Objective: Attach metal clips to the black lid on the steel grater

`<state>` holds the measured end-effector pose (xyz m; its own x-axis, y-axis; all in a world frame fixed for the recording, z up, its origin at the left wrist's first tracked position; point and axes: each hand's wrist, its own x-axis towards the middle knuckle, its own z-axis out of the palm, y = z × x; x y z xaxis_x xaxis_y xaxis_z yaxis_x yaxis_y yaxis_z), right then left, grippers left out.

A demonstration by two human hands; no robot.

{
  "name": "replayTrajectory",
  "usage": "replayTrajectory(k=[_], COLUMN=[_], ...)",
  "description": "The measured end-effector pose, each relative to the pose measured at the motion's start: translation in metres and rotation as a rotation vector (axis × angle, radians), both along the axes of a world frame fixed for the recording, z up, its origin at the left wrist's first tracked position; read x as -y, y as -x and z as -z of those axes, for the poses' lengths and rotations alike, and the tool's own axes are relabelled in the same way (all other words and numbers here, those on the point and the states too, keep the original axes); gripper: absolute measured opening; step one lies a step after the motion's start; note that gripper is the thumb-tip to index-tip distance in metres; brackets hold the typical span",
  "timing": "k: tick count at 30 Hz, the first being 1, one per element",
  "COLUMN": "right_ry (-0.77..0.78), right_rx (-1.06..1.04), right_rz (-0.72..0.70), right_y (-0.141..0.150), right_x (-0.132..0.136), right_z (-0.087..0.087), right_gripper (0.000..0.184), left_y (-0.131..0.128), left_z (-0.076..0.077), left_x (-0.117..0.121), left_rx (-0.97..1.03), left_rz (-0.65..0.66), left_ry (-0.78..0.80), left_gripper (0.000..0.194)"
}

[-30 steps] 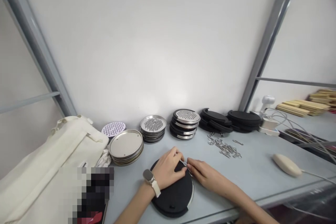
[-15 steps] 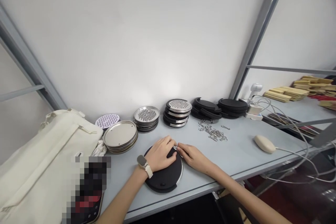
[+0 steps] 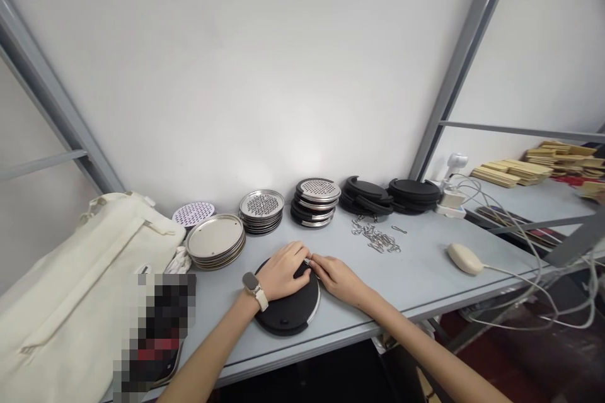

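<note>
A black round disc [image 3: 288, 315] with a silver metal edge along its right side lies on the table in front of me. My left hand [image 3: 286, 271], wearing a watch, rests on it, with fingers curled over its far edge. At that edge, my right hand [image 3: 338, 277] pinches a small shiny metal clip [image 3: 307, 260], mostly covered by fingertips. Both hands' fingertips nearly meet there. Beyond my right hand is a loose pile of metal clips [image 3: 378, 239]. Round grater plates [image 3: 261, 206] are stacked behind my hands, beside a pile of assembled black-and-silver graters [image 3: 317, 198].
Plain metal discs [image 3: 215, 236] are stacked at left, near a cream bag [image 3: 80, 302]. Black round holders [image 3: 366, 195] stand against the wall, with more black holders [image 3: 414, 192] beside them. A computer mouse [image 3: 464, 258] and white cables [image 3: 539, 264] are at right.
The view has shifted slightly, so the hands and disc appear a little further left and higher. Both hands keep their hold at the disc's far edge.
</note>
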<state>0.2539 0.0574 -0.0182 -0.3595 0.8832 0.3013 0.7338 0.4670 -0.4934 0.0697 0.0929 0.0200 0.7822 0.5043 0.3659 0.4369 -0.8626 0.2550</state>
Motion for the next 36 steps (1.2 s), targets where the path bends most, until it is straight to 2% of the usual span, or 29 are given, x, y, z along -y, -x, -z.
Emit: replayTrajectory(k=[6, 17, 28, 36], right_ry=[-0.050, -0.058, -0.093, -0.087], right_rx=[0.020, -0.018, 0.100, 0.101], right_rz=[0.002, -0.045, 0.009, 0.008], right_y=[-0.001, -0.001, 0.000, 0.000], right_x=[0.003, 0.013, 0.010, 0.011], right_z=[0.004, -0.004, 0.002, 0.000], right_gripper=[0.026, 0.013, 0.018, 0.018], left_y=[-0.001, -0.002, -0.002, -0.003], left_z=[-0.003, -0.001, -0.001, 0.000], left_x=[0.001, -0.001, 0.000, -0.001], left_rx=[0.001, -0.038, -0.041, -0.053], left_rz=[0.007, 0.016, 0.017, 0.020], left_ry=[-0.005, -0.031, -0.041, -0.044], left_gripper=[0.011, 0.009, 0.010, 0.009])
